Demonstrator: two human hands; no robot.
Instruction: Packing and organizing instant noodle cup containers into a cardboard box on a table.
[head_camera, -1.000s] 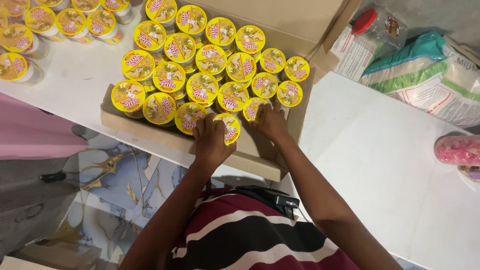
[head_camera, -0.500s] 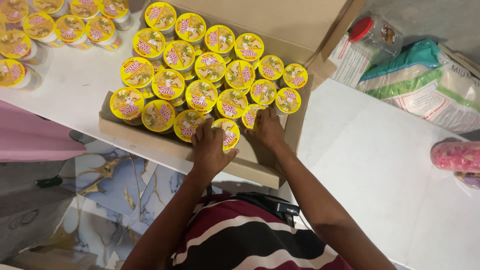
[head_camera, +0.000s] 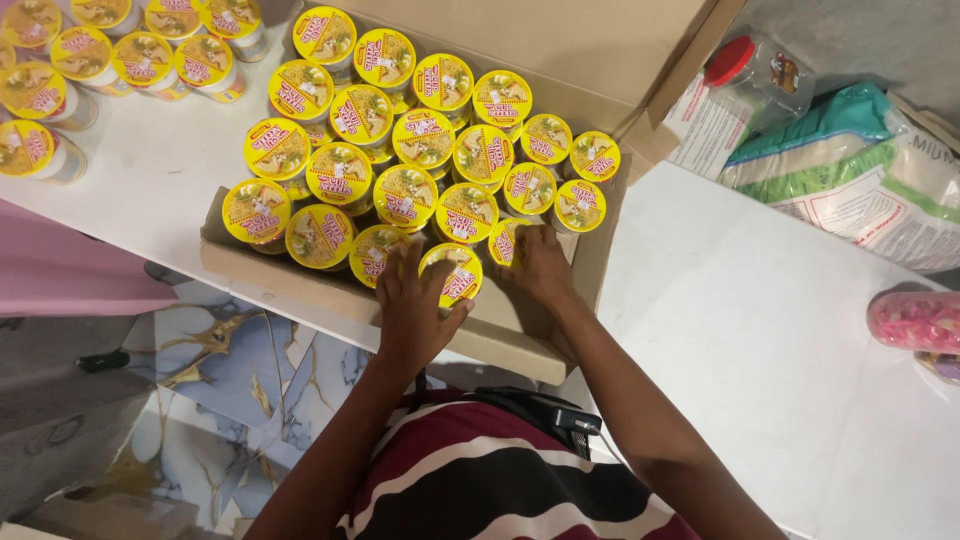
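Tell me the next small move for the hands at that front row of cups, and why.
Probably the left hand should press the cup it grips down level into the cardboard box. That cup sits at the box's near edge, out of line with the packed yellow-lidded rows, while the right hand rests on the neighbouring cup.

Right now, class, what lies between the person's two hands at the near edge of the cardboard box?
In the head view, one yellow-lidded cup lies between the left hand and the right hand, inside the cardboard box.
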